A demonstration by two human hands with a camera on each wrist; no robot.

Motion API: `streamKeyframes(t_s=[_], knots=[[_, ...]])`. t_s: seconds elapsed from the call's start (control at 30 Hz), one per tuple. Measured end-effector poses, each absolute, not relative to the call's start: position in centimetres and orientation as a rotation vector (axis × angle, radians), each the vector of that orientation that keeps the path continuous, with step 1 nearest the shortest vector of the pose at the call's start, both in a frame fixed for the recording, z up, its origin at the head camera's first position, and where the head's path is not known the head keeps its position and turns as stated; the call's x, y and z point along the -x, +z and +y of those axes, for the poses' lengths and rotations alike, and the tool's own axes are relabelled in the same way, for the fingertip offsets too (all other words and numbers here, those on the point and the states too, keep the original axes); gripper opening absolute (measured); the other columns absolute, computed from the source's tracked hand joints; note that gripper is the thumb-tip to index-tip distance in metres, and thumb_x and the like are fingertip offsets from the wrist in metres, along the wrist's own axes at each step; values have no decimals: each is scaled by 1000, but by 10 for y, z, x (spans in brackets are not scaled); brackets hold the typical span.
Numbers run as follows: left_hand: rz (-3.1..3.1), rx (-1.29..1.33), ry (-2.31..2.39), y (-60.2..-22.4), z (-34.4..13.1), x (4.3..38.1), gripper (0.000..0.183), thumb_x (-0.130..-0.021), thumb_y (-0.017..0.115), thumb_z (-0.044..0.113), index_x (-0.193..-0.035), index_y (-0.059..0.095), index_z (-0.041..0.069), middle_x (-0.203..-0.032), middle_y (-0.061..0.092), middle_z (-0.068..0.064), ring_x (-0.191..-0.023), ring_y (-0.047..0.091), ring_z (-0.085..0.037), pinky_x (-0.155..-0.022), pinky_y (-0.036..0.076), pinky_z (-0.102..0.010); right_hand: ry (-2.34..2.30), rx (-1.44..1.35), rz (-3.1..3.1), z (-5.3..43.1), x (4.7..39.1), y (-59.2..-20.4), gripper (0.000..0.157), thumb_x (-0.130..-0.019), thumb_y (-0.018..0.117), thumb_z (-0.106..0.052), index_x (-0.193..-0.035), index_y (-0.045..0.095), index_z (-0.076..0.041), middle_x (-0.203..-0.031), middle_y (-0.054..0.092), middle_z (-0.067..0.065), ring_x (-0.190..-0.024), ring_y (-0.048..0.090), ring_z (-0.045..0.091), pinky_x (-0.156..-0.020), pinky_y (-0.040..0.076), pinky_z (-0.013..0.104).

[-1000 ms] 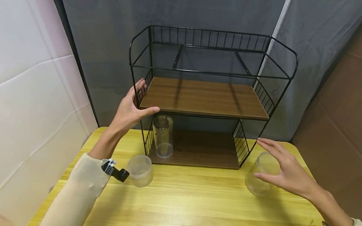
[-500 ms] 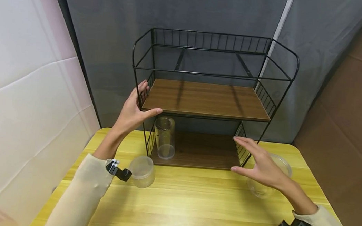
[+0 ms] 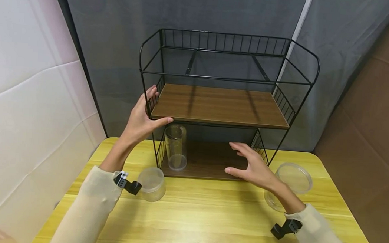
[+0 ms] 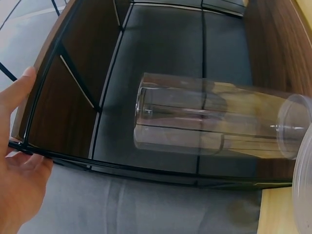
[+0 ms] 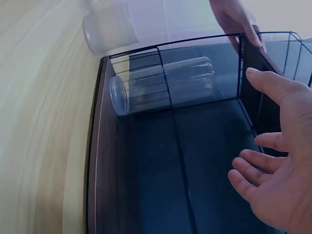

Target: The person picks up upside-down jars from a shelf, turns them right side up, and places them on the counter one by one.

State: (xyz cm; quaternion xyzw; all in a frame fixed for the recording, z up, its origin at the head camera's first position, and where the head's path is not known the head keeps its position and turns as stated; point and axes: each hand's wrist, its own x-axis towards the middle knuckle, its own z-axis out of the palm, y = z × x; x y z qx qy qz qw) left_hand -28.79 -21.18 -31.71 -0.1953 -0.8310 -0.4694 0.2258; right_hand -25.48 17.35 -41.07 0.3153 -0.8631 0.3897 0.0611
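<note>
A black wire rack with brown wooden boards (image 3: 220,105) stands at the back of the table. My left hand (image 3: 139,120) grips its left side at the middle board, thumb along the front edge and fingers round the wire frame. On the lower board (image 3: 208,161), at the left end, stands a tall clear jar (image 3: 176,146); the left wrist view shows the jar (image 4: 195,117) sideways. My right hand (image 3: 253,168) is at the front of the lower level, right of the jar, fingers spread and loosely bent, holding nothing. In the right wrist view this hand (image 5: 278,161) faces the rack's inside.
A short clear container (image 3: 152,184) stands on the yellow wooden table (image 3: 202,218), in front of the rack's left corner. Another clear container (image 3: 294,178) is on the right, partly behind my right forearm. A white panel (image 3: 39,89) and a brown panel (image 3: 364,128) flank the table.
My right hand has moved left, from beside the right-hand clear container to the front of the rack's lower level. The left hand keeps its hold on the rack.
</note>
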Motion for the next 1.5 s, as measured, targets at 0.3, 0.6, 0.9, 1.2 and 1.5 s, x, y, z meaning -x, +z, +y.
streamKeyframes(t_s=[0.3, 0.6, 0.9, 1.2, 1.5], knots=[[-2285, 535, -1231, -320, -214, 292, 104, -83, 93, 10, -165, 30, -1, -170, 32, -15, -155, 38, -28, -126, 34, -43, 1315, -922, -2609, 141, 269, -418, 83, -89, 88, -32, -160, 48, -13, -156, 52, 13, -135, 59, 41, -112, 50, 56], [-2271, 554, -1230, -321, -216, 290, 101, -84, 91, 9, -164, 30, -1, -170, 32, -15, -154, 39, -30, -126, 35, -45, 1436, -928, -2540, 106, 283, -424, 86, -89, 88, -28, -161, 45, -10, -157, 52, 15, -143, 53, 34, -117, 48, 47], [-2278, 561, -1192, -321, -217, 290, 101, -83, 91, 7, -164, 31, -2, -169, 33, -17, -152, 41, -33, -125, 36, -47, 1528, -928, -2499, 76, 293, -424, 89, -87, 89, -25, -161, 43, -5, -158, 52, 17, -144, 52, 33, -118, 47, 43], [-2279, 566, -1192, -323, -216, 291, 100, -85, 90, 8, -164, 31, 0, -170, 32, -15, -152, 41, -34, -124, 37, -50, 1548, -910, -2518, 48, 304, -428, 94, -87, 89, -27, -163, 39, -3, -159, 51, 19, -146, 50, 33, -119, 45, 44], [-2263, 585, -1179, -323, -214, 290, 98, -85, 90, 8, -164, 32, 0, -170, 32, -15, -151, 42, -36, -123, 38, -53, 1510, -901, -2573, 22, 313, -427, 102, -87, 89, -33, -165, 31, -1, -162, 45, 21, -148, 48, 37, -120, 44, 48]])
